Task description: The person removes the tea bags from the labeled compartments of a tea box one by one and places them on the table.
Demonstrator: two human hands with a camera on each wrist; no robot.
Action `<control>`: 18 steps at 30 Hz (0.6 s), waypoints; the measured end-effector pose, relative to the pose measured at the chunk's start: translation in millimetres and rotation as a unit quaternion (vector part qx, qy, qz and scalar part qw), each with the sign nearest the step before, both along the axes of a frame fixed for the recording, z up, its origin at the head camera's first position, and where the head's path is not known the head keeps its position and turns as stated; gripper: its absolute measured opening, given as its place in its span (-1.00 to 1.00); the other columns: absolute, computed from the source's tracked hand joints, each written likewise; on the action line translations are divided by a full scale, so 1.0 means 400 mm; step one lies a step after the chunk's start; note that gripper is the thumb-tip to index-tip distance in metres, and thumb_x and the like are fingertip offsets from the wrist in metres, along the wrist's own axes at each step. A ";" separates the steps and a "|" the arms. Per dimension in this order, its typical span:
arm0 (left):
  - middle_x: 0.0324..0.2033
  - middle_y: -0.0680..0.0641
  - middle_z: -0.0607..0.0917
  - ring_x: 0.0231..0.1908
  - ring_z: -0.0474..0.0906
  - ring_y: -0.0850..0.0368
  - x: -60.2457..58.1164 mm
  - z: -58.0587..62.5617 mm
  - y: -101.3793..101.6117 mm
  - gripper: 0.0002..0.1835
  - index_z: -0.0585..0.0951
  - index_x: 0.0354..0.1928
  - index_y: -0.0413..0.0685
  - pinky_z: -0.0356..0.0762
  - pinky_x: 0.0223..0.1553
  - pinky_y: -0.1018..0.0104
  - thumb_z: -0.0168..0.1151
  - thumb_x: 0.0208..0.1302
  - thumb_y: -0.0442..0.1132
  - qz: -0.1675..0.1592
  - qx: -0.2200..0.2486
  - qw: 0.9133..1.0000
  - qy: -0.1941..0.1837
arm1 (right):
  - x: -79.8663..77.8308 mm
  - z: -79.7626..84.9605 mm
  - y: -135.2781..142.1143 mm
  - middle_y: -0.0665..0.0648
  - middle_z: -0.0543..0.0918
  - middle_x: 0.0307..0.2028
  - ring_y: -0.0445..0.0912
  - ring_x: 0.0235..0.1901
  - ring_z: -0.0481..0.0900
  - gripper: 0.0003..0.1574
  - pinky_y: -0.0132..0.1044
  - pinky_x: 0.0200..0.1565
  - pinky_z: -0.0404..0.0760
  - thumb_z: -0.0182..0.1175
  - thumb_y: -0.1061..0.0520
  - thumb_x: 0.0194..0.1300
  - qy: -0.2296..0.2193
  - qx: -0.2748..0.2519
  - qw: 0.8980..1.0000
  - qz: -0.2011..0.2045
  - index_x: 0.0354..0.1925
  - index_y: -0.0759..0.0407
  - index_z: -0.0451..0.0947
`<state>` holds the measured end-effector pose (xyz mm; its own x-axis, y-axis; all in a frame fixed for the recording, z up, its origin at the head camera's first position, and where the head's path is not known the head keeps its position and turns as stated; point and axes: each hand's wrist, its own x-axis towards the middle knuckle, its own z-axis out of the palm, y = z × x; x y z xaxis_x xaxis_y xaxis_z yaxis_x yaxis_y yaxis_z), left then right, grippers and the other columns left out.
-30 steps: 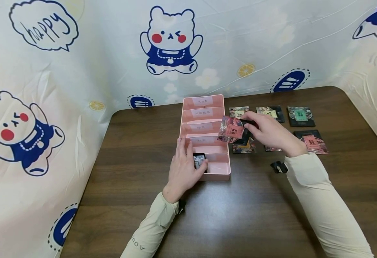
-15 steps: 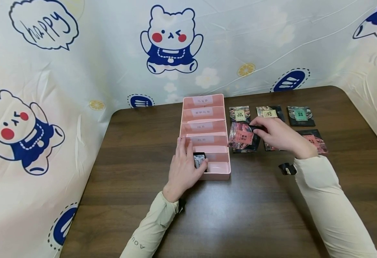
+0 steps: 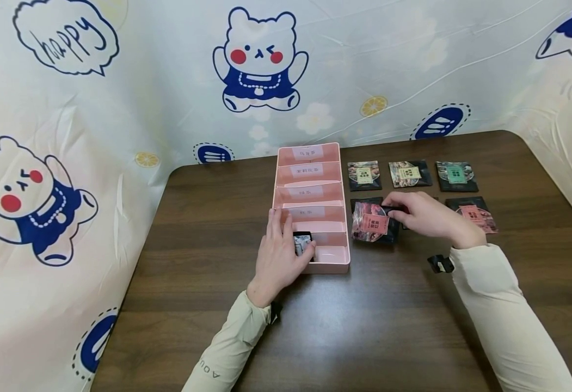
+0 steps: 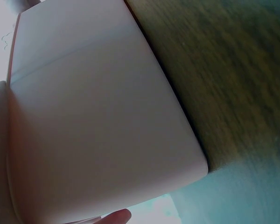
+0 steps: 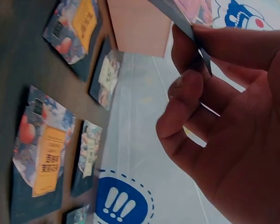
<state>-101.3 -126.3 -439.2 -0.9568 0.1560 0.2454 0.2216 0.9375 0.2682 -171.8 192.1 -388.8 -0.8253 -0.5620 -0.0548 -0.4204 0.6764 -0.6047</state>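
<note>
My right hand [image 3: 428, 215] pinches a tea sachet [image 3: 371, 223] with a pink label by its dark right edge, just right of the pink divided box [image 3: 332, 268]. Thumb and fingers meet on that sachet's dark edge [image 5: 175, 14] in the right wrist view. Across the box's left side lies my left hand [image 3: 278, 261], fingers extended and thumb over the front compartment. Beside that thumb a dark sachet with a pale blue picture [image 3: 302, 245] stands in the box, partly hidden. The left wrist view shows the box's outer wall [image 4: 102, 126] and one fingertip [image 4: 120, 217].
Right of the box lie sachets with a yellow-green label [image 3: 364, 175], a yellow label [image 3: 410, 173], a green label [image 3: 456, 175] and a pink label [image 3: 473, 216]. Two orange-label sachets [image 5: 49, 154] show in the right wrist view. A printed cloth [image 3: 315, 65] hangs behind the table.
My right hand has carried the pink-label sachet from over the box's right edge rightward and toward me, lower over the table. The left hand and box have stayed put.
</note>
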 end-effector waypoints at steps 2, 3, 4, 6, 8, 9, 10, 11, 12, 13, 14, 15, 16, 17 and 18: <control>0.40 -0.30 0.20 0.45 0.05 -0.23 0.000 0.000 0.000 -0.16 0.33 0.33 -0.28 0.52 0.03 -0.15 0.08 0.20 0.23 0.001 0.000 1.000 0.000 | 0.003 -0.008 -0.004 0.08 0.65 -0.31 -0.15 -0.45 0.44 -0.74 -0.22 -0.33 0.43 0.09 0.27 0.36 -0.012 -0.001 1.000 0.012 -0.01 0.23 0.54; 0.40 -0.30 0.20 0.45 0.05 -0.23 0.000 0.000 0.000 -0.16 0.33 0.33 -0.28 0.52 0.03 -0.15 0.08 0.20 0.22 0.001 0.000 1.000 0.000 | 0.004 -0.012 -0.005 0.08 0.66 -0.30 -0.15 -0.44 0.44 -0.74 -0.22 -0.32 0.44 0.10 0.28 0.35 -0.015 0.000 1.000 0.017 -0.01 0.23 0.54; 0.40 -0.30 0.20 0.45 0.05 -0.23 0.000 0.000 0.000 -0.16 0.33 0.33 -0.28 0.52 0.03 -0.15 0.08 0.20 0.23 0.001 0.000 1.000 0.000 | 0.005 -0.016 -0.007 0.08 0.67 -0.28 -0.15 -0.42 0.45 -0.75 -0.21 -0.30 0.45 0.10 0.29 0.33 -0.016 0.001 1.000 0.022 -0.02 0.23 0.55; 0.40 -0.30 0.20 0.46 0.05 -0.23 0.000 0.000 0.000 -0.17 0.33 0.33 -0.27 0.52 0.03 -0.15 0.08 0.20 0.23 0.001 0.000 1.000 -0.001 | 0.008 -0.025 -0.010 0.09 0.69 -0.23 -0.15 -0.37 0.47 -0.76 -0.18 -0.22 0.43 0.12 0.29 0.32 -0.015 0.005 1.000 0.027 -0.04 0.21 0.56; 0.40 -0.30 0.20 0.46 0.05 -0.23 0.000 0.000 0.000 -0.17 0.33 0.33 -0.27 0.52 0.03 -0.15 0.08 0.20 0.23 0.000 0.000 1.000 -0.003 | 0.010 -0.034 -0.012 0.09 0.70 -0.22 -0.16 -0.38 0.47 -0.76 -0.18 -0.19 0.41 0.13 0.28 0.31 -0.018 0.012 0.999 0.031 -0.05 0.20 0.57; 0.40 -0.30 0.20 0.46 0.04 -0.24 0.000 0.000 0.000 -0.17 0.33 0.33 -0.27 0.52 0.04 -0.15 0.08 0.20 0.23 0.000 0.000 1.000 -0.004 | 0.011 -0.038 -0.013 0.09 0.69 -0.21 -0.16 -0.39 0.46 -0.76 -0.18 -0.20 0.40 0.13 0.27 0.31 -0.023 0.014 0.999 0.034 -0.05 0.20 0.57; 0.40 -0.30 0.20 0.46 0.04 -0.24 0.000 0.000 0.000 -0.17 0.33 0.33 -0.27 0.51 0.04 -0.15 0.08 0.20 0.23 0.000 0.000 1.000 -0.005 | 0.011 -0.042 -0.014 0.09 0.69 -0.21 -0.17 -0.40 0.46 -0.76 -0.19 -0.21 0.40 0.13 0.27 0.31 -0.029 0.015 0.999 0.037 -0.05 0.20 0.57; 0.40 -0.30 0.19 0.46 0.04 -0.24 0.000 0.001 0.000 -0.17 0.33 0.33 -0.26 0.51 0.05 -0.15 0.08 0.20 0.23 0.000 0.000 1.000 -0.007 | 0.011 -0.046 -0.014 0.09 0.69 -0.21 -0.17 -0.42 0.45 -0.76 -0.21 -0.23 0.39 0.13 0.27 0.31 -0.037 0.016 0.998 0.039 -0.05 0.20 0.56; 0.40 -0.30 0.19 0.46 0.04 -0.24 0.001 0.001 -0.001 -0.17 0.33 0.33 -0.26 0.51 0.05 -0.15 0.08 0.20 0.23 0.000 0.001 1.000 -0.007 | 0.012 -0.050 -0.014 0.10 0.68 -0.23 -0.18 -0.45 0.44 -0.77 -0.23 -0.26 0.40 0.13 0.28 0.31 -0.044 0.015 0.998 0.042 -0.06 0.20 0.56; 0.40 -0.30 0.19 0.46 0.03 -0.24 0.001 0.001 -0.001 -0.17 0.33 0.33 -0.26 0.50 0.05 -0.15 0.08 0.20 0.23 0.000 0.001 1.000 -0.008 | 0.012 -0.053 -0.013 0.10 0.67 -0.23 -0.18 -0.47 0.43 -0.77 -0.25 -0.31 0.41 0.12 0.29 0.32 -0.051 0.014 0.998 0.046 -0.06 0.21 0.56; 0.40 -0.30 0.19 0.46 0.03 -0.23 0.001 0.001 -0.001 -0.17 0.33 0.33 -0.26 0.50 0.05 -0.16 0.08 0.20 0.23 0.001 0.002 1.000 -0.008 | 0.012 -0.056 -0.013 0.12 0.67 -0.23 -0.18 -0.48 0.42 -0.77 -0.25 -0.34 0.42 0.12 0.29 0.32 -0.056 0.010 0.997 0.050 -0.06 0.23 0.55; 0.40 -0.30 0.19 0.46 0.03 -0.24 0.001 0.001 -0.001 -0.17 0.33 0.33 -0.26 0.50 0.05 -0.15 0.07 0.20 0.23 0.001 0.001 1.000 -0.008 | 0.013 -0.059 -0.013 0.13 0.67 -0.22 -0.18 -0.47 0.41 -0.77 -0.26 -0.34 0.42 0.11 0.30 0.31 -0.060 0.007 0.997 0.053 -0.06 0.23 0.55; 0.40 -0.29 0.19 0.46 0.03 -0.23 0.001 0.001 -0.001 -0.17 0.33 0.33 -0.26 0.50 0.05 -0.16 0.07 0.20 0.24 0.001 0.001 1.000 -0.008 | 0.013 -0.062 -0.013 0.14 0.67 -0.21 -0.17 -0.47 0.41 -0.77 -0.26 -0.34 0.41 0.11 0.31 0.31 -0.065 0.005 0.996 0.056 -0.07 0.23 0.55; 0.41 -0.29 0.19 0.46 0.03 -0.23 0.000 0.001 -0.001 -0.17 0.33 0.33 -0.25 0.50 0.05 -0.15 0.08 0.20 0.24 0.001 0.001 1.000 -0.008 | 0.014 -0.064 -0.013 0.15 0.66 -0.20 -0.17 -0.46 0.41 -0.78 -0.25 -0.33 0.42 0.11 0.31 0.31 -0.068 0.003 0.996 0.057 -0.07 0.23 0.55; 0.41 -0.29 0.19 0.46 0.03 -0.23 0.000 0.001 -0.001 -0.17 0.33 0.33 -0.25 0.50 0.05 -0.15 0.08 0.20 0.24 0.001 0.001 1.000 -0.009 | 0.015 -0.066 -0.013 0.17 0.67 -0.18 -0.17 -0.45 0.41 -0.78 -0.25 -0.32 0.42 0.11 0.31 0.31 -0.070 0.002 0.996 0.059 -0.07 0.24 0.56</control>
